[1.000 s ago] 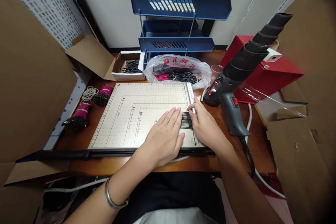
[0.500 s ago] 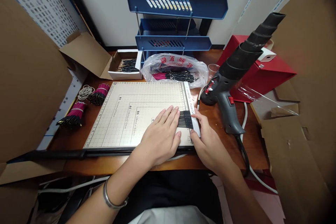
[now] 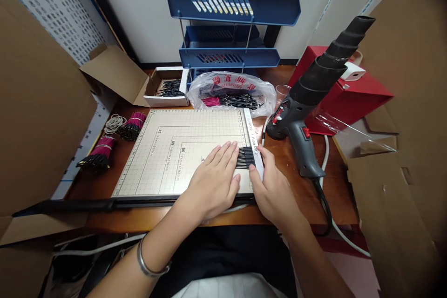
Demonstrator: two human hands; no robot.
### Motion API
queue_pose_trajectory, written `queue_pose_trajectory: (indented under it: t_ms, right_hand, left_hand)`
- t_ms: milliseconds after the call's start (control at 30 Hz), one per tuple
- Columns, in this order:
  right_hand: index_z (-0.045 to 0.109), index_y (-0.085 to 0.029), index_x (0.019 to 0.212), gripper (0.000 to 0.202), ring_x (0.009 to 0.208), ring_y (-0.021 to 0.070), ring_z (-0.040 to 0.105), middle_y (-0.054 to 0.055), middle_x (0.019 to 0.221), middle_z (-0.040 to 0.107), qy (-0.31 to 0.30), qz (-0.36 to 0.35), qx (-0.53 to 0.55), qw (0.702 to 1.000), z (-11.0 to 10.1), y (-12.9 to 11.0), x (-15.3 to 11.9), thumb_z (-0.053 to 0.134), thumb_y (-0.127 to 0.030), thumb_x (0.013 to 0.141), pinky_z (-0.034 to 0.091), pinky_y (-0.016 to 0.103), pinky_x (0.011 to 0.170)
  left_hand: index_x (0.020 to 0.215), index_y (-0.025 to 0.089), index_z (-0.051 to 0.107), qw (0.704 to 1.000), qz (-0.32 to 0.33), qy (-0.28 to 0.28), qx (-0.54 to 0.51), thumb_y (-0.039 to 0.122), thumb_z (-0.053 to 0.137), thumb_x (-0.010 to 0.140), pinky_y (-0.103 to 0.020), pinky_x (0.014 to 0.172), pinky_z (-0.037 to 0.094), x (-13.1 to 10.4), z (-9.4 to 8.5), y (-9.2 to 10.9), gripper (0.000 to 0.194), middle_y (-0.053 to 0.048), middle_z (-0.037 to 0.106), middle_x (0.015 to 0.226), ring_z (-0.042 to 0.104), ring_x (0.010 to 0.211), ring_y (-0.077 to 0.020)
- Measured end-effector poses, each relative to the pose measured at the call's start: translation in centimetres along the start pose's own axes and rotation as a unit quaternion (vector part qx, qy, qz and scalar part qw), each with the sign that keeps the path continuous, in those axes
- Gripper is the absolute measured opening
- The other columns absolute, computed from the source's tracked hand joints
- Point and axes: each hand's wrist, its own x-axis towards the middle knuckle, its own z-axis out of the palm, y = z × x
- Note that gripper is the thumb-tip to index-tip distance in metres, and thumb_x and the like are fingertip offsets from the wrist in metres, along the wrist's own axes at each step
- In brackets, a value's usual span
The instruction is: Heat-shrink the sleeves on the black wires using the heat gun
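A cream paper cutter [image 3: 195,125] with printed size lines lies in front of me on the desk. Side by side on its right part is a row of thin black cords [image 3: 246,157], their left portion hidden under my fingers. My left hand [image 3: 214,179] lies flat over them, fingers stretched out together. At the cutter's right edge, my right hand [image 3: 274,191] has its thumb and forefinger apart. The thumb is at the near right corner of the row, and the forefinger reaches the white edge strip. The cutter's black handle [image 3: 80,205] is down along the near side.
A grey heat gun [image 3: 296,125] stands at right before a red box [image 3: 370,102]. Behind the cutter are a plastic bag [image 3: 199,88] of cords, a small white box [image 3: 167,101] and blue trays [image 3: 230,58]. Pink-and-black bundles [image 3: 101,146] lie at left. Cardboard rises on both sides.
My right thumb has shifted a little left and away from me, up to the row's near corner. My left hand stays pressed on the cords. The view has tilted very slightly.
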Motion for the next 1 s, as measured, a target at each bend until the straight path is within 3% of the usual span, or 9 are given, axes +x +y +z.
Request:
queue_pose_trajectory:
  t_ms: [167,333,400,500,600,667,733,900,1000]
  right_hand:
    - [0.042,-0.014,0.149,0.056,0.126,0.0338,0.064,0.02,0.141,0.062,0.005,0.017,-0.01,1.0,0.1,-0.4,0.1,0.035,-0.038,0.1,0.054,0.05,0.099]
    - [0.039,-0.02,0.151,0.053,0.13,0.0309,0.061,0.015,0.146,0.059,0.01,0.025,0.054,0.998,0.1,0.2,-0.1,0.036,-0.041,0.102,0.051,0.051,0.105]
    - [0.042,-0.023,0.149,0.053,0.135,0.0284,0.057,0.013,0.149,0.056,0.063,0.009,0.089,0.994,-0.3,0.8,-0.2,0.044,-0.044,0.101,0.048,0.05,0.111]
    - [0.049,-0.022,0.144,0.052,0.132,0.0264,0.06,0.013,0.146,0.058,0.195,-0.016,0.112,0.974,-1.8,2.0,-0.1,0.055,-0.042,0.097,0.048,0.047,0.112]
    - [0.054,-0.021,0.143,0.051,0.129,0.028,0.062,0.014,0.142,0.062,0.284,-0.023,0.012,0.959,-3.9,3.4,0.7,0.057,-0.039,0.095,0.046,0.05,0.113]
    - [0.052,-0.016,0.147,0.058,0.144,0.0323,0.047,0.017,0.152,0.052,0.269,-0.042,-0.065,0.96,-5.1,4.4,1.5,0.058,-0.039,0.094,0.037,0.054,0.121]
    - [0.048,-0.014,0.151,0.064,0.148,0.0337,0.041,0.017,0.159,0.045,0.244,-0.042,-0.098,0.964,-5.7,5.2,2.4,0.058,-0.039,0.093,0.034,0.054,0.122]
    - [0.049,-0.017,0.152,0.06,0.134,0.0347,0.057,0.013,0.15,0.057,0.216,0.003,-0.142,0.966,-5.6,5.9,3.8,0.054,-0.031,0.093,0.046,0.053,0.113]
    - [0.048,-0.018,0.152,0.059,0.131,0.0336,0.06,0.012,0.151,0.056,0.206,0.001,-0.165,0.964,-5.2,6.0,4.0,0.048,-0.025,0.094,0.05,0.051,0.108]
  left_hand:
    - [0.157,-0.003,0.03,1.0,-0.004,-0.002,0.002,0.032,0.029,0.105,-0.045,0.13,0.018,0.2,0.0,0.2,0.063,-0.021,0.026,0.168,0.019,0.158,-0.0283]
    - [0.157,-0.003,0.031,1.0,-0.004,0.004,0.003,0.032,0.029,0.104,-0.044,0.13,0.017,0.3,0.2,0.4,0.063,-0.021,0.026,0.168,0.02,0.158,-0.0287]
    - [0.156,-0.003,0.031,1.0,-0.005,0.009,0.005,0.033,0.029,0.104,-0.044,0.13,0.017,0.4,0.3,0.5,0.063,-0.02,0.027,0.167,0.021,0.158,-0.0287]
    - [0.157,-0.002,0.031,1.0,0.001,0.02,0.008,0.033,0.028,0.104,-0.044,0.131,0.014,0.4,0.6,0.5,0.063,-0.019,0.028,0.168,0.021,0.158,-0.028]
    - [0.158,0.0,0.029,0.999,0.009,0.033,0.011,0.032,0.028,0.104,-0.044,0.131,0.011,0.5,0.8,0.4,0.063,-0.016,0.028,0.168,0.02,0.158,-0.0269]
    - [0.159,0.001,0.028,0.999,0.009,0.044,0.011,0.031,0.03,0.104,-0.044,0.131,0.01,0.5,0.8,0.5,0.063,-0.015,0.027,0.169,0.019,0.159,-0.0266]
    - [0.159,0.003,0.029,0.998,0.004,0.061,0.007,0.033,0.031,0.105,-0.046,0.131,0.01,0.3,0.5,0.5,0.062,-0.014,0.027,0.169,0.017,0.159,-0.0266]
    - [0.158,0.008,0.032,0.991,-0.053,0.119,0.001,0.041,0.028,0.108,-0.051,0.131,0.005,-1.7,-0.7,-0.3,0.06,-0.01,0.036,0.166,0.027,0.157,-0.0252]
    - [0.155,0.005,0.037,0.981,-0.114,0.154,0.033,0.039,0.029,0.108,-0.053,0.13,0.011,-3.5,-0.4,-1.4,0.059,-0.014,0.044,0.16,0.036,0.153,-0.0279]
